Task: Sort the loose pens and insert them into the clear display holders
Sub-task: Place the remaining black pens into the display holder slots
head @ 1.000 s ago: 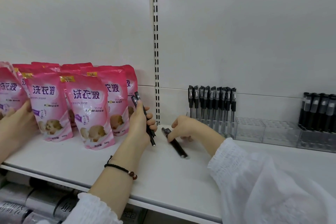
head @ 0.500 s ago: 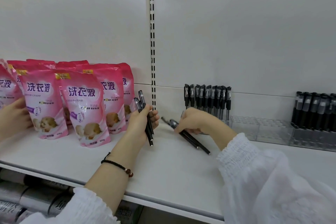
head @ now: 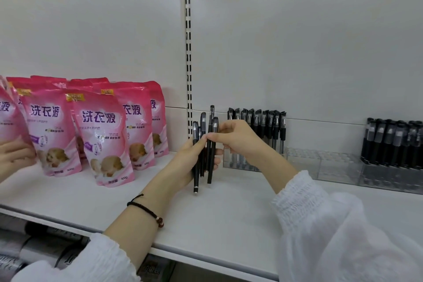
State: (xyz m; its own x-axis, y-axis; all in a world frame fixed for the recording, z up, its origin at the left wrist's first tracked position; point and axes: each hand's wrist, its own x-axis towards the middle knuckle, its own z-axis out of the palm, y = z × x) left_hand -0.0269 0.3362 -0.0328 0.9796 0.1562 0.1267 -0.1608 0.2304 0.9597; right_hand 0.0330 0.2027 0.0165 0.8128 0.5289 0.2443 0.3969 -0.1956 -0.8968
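Head: pens (head: 211, 162) in L hand (head: 183, 162)

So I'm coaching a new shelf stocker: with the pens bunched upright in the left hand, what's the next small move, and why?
Probably draw one pen up out of the bundle with the right hand. The left hand holds the black pens upright, the right pinches them near the top, and an empty clear holder sits just to the right.

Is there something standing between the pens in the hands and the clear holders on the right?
No separate object shows there. Only the right hand, pinching the pens that the left hand grips, lies in front of the nearest clear holder.
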